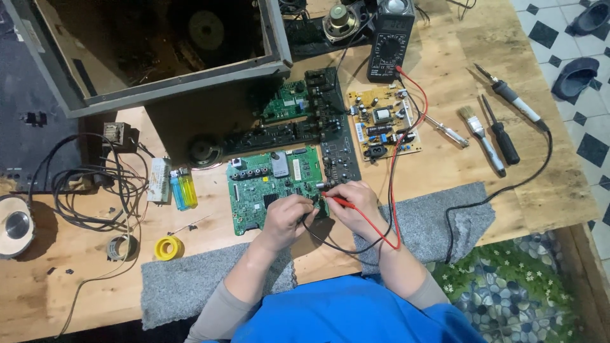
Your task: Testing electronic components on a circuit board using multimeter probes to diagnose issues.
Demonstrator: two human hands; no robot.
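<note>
I see left hand (284, 215) pinching black probe (309, 204), right hand (356, 202) gripping red probe (340, 202) on green board (254, 190) at wooden bench (445, 165) centre; multimeter (389, 47) at 1 o'clock; I'd keep tips steady, apart.

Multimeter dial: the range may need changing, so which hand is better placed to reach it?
Probably right: the right hand lies below the multimeter; the left hand sits farther left on the green board.

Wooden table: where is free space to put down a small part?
Bare wood lies on the table between the yellow board and the grey cloth, and below the yellow tape roll. Around the green board and cables it is crowded.
</note>
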